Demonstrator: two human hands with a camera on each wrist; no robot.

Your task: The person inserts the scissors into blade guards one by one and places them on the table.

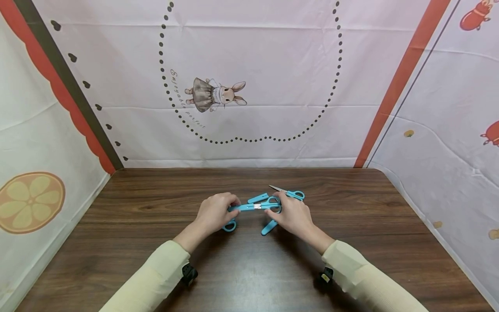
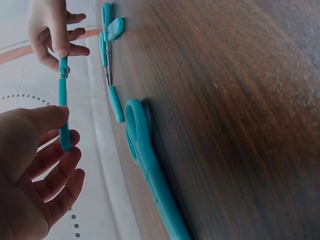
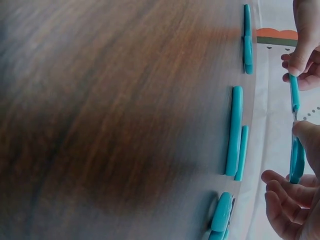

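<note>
Both hands hold one pair of blue scissors [image 1: 273, 203] above the table. My left hand [image 1: 216, 212] pinches the blue blade cover [image 1: 246, 207] between thumb and fingers. The right hand [image 1: 294, 212] grips the scissors by the handle loops. Between cover and handles a short bit of metal blade [image 1: 257, 206] shows, so the cover sits partway over the blades. Below the left hand lies a second pair of blue scissors [image 2: 137, 130] with its blades covered, mostly hidden by that hand in the head view.
Uncovered scissors [image 1: 298, 195] lie behind the right hand, blades pointing left. One loose blue cover [image 1: 258, 198] is just behind the held scissors; another cover [image 1: 269, 227] lies in front. All rest on a brown wooden table [image 1: 249, 268] against a printed cloth [image 1: 273, 86].
</note>
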